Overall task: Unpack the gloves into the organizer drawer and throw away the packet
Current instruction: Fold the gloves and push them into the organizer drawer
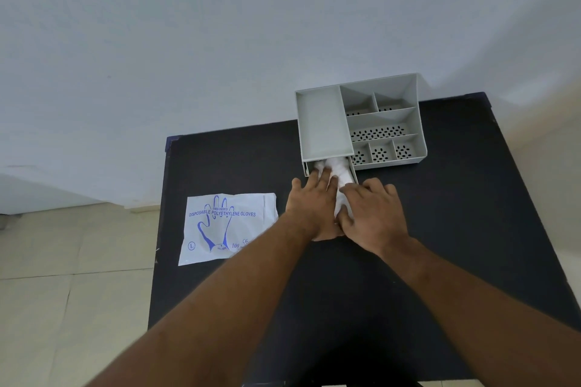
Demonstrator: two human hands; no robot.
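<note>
Both hands (342, 210) press flat on gloves (341, 171) in drawer (305, 166).

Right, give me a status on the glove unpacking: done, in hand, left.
Done: the packet lies flat on the table, apparently emptied. In hand: the left hand and right hand press the white gloves into the open drawer of the organizer. Left: tuck in the gloves, close the drawer, bin the packet; no bin is in view.
</note>
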